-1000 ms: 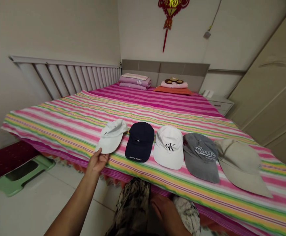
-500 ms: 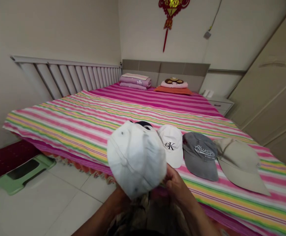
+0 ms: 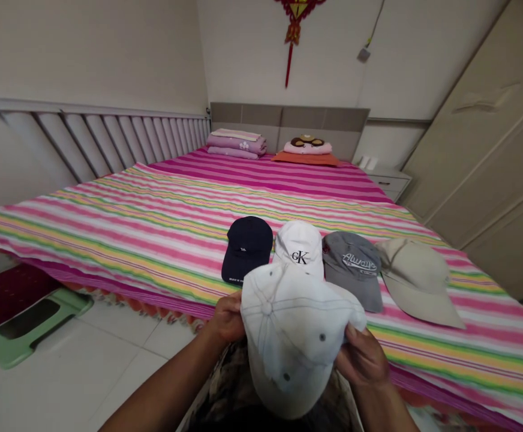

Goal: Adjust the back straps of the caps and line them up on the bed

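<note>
Both my hands hold a plain white cap up in front of me, crown toward the camera. My left hand grips its left edge and my right hand grips its right edge, fingers curled round the fabric. Behind it, on the striped bed, lies a row of caps: a navy cap, a white cap with black letters, a grey cap with script lettering and a beige cap.
Folded purple bedding and an orange pillow with a plush toy lie at the headboard. A green step stool stands on the tiled floor at the left. A wardrobe and a nightstand flank the right side.
My left hand lifted the plain white cap off the bed's left end; my right hand joined it. The cap now sits lower and nearer me, held at both edges.
</note>
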The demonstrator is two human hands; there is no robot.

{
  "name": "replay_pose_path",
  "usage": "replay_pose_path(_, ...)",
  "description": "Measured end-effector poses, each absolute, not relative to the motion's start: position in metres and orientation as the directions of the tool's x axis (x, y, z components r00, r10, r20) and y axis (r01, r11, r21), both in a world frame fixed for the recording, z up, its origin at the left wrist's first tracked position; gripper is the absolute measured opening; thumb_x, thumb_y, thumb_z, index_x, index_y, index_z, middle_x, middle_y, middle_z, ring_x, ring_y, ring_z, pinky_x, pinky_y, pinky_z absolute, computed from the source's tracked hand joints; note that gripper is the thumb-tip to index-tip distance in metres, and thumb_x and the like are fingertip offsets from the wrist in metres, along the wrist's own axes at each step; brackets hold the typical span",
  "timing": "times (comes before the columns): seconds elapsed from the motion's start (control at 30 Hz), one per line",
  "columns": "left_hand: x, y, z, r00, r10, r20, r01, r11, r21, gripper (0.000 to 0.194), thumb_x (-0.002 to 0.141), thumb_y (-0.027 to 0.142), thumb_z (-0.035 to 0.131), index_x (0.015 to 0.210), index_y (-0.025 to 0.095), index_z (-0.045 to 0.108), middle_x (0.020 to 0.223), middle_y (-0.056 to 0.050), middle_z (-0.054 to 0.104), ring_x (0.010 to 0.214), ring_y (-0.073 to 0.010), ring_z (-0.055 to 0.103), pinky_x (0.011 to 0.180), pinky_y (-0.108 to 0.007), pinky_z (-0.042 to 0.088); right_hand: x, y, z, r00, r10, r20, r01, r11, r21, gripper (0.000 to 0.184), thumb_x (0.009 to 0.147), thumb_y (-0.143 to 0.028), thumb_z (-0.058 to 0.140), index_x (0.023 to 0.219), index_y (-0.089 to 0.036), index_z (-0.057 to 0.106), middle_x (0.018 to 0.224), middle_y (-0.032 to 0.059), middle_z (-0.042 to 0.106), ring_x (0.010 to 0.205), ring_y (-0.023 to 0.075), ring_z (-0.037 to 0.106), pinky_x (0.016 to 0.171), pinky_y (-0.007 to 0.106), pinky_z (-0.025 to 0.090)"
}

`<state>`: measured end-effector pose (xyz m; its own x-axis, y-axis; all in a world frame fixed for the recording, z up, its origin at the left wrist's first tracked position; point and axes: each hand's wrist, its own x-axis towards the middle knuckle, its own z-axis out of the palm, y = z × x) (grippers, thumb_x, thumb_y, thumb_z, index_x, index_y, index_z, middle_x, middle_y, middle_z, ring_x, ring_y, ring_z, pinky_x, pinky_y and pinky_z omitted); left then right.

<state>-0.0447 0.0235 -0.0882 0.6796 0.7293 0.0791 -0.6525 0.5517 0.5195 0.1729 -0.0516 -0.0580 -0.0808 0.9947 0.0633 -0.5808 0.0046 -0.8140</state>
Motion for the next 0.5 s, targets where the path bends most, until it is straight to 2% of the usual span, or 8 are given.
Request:
replay_pose_path(0.13, -0.026, 0.021, -0.083, 0.714, 0.694, 0.097, -0.627, 0.570, 0.531, 0.037, 0.044, 0.014, 0.066, 0.081, 0.010, 0.066, 0.084, -0.012, 0.069, 0.096, -0.0338, 0.058, 0.090, -0.048, 0.037, 0.196, -0.057, -0.063, 0.052, 0.990, 0.135, -0.649, 0.136, -0.748, 0.022, 0.062, -0.042, 0.068, 0.079, -0.028, 0.071, 0.072, 0.0043, 0.073, 0.082, 0.0290, 0.067, 0.095, 0.049, 0.037)
replay_pose_path(0.23, -0.018, 0.019, -0.079, 0.731, 0.672, 0.116, -0.611, 0.570, 0.550, 0.038, 0.044, 0.018, 0.071, 0.081, 0.011, 0.067, 0.089, -0.012, 0.069, 0.100, -0.0338, 0.057, 0.092, -0.047, 0.035, 0.212, -0.060, -0.069, 0.127, 0.983, 0.133, -0.678, 0.184, -0.712, 0.022, 0.062, -0.047, 0.066, 0.074, -0.029, 0.072, 0.079, 0.0050, 0.073, 0.084, 0.0301, 0.066, 0.097, 0.052, 0.035)
replay_pose_path(0.37, -0.016, 0.022, -0.071, 0.714, 0.683, 0.155, -0.648, 0.561, 0.516, 0.029, 0.051, 0.033, 0.072, 0.071, 0.014, 0.069, 0.084, -0.010, 0.070, 0.101, -0.0339, 0.056, 0.094, -0.047, 0.034, 0.227, -0.062, -0.084, 0.145, 0.987, 0.063, -0.689, 0.147, -0.710, 0.023, 0.064, -0.050, 0.064, 0.071, -0.028, 0.071, 0.075, 0.0042, 0.073, 0.073, 0.0298, 0.068, 0.091, 0.052, 0.040)
replay_pose_path(0.5, -0.018, 0.027, -0.069, 0.731, 0.667, 0.144, -0.623, 0.566, 0.540, 0.040, 0.053, 0.047, 0.069, 0.072, 0.012, 0.070, 0.079, -0.011, 0.070, 0.098, -0.0347, 0.057, 0.091, -0.046, 0.037, 0.232, -0.065, -0.100, 0.142, 0.989, 0.025, -0.616, 0.109, -0.781, 0.016, 0.061, -0.039, 0.070, 0.068, -0.024, 0.070, 0.064, 0.0048, 0.072, 0.057, 0.0272, 0.067, 0.081, 0.047, 0.049)
